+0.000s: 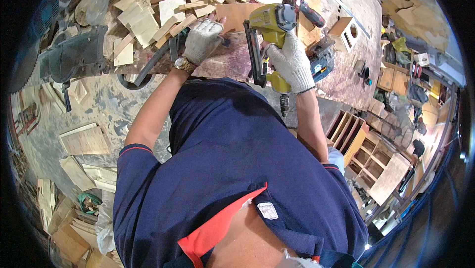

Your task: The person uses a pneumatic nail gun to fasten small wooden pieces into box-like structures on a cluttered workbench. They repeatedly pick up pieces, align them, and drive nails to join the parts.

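Note:
My right hand (293,63), in a white knit glove, is wrapped round the handle of a yellow-green and grey nail gun (267,20). A black magazine (253,53) runs down the gun's left side, and a metal air fitting (284,104) hangs below its handle. My left hand (202,39), gloved with some bare fingertips showing and a watch at the wrist, is over the bench edge by a brown board (237,16). Its fingers are loosely bent and apart; nothing shows in them, though their undersides are hidden. A dark hose (148,70) lies left of that hand.
Wood offcuts (138,18) are heaped on the workbench (346,77). A cordless drill (309,13), a blue power tool (322,61) and a wooden box with a round hole (345,33) lie to the right. A saw blade (24,65) stands far left. Boards (86,139) lie on the floor.

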